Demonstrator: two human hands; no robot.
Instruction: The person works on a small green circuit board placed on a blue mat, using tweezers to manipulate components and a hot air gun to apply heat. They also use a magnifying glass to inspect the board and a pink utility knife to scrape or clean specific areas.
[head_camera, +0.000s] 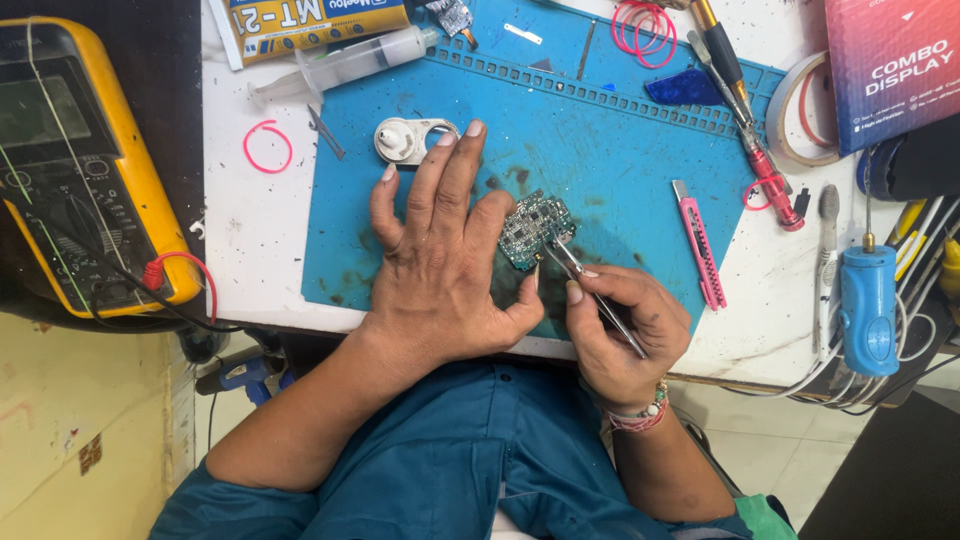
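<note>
Currently | left hand (440, 265) pins small green circuit board (535, 230) flat on blue silicone mat (620, 150) | right hand (620, 335) pinches steel tweezers (590, 290), tips at board's 6 o'clock | work unfinished

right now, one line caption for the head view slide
Left hand steadies a small circuit board on a blue mat while right hand works tweezers.

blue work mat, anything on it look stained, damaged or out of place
The blue silicone work mat carries dark brown blotches, thickest near the small green circuit board and along its near-left part, like burn or flux stains. The left hand steadies the board; the right hand holds metal tweezers at it. Nothing looks spilled or tipped.
</note>
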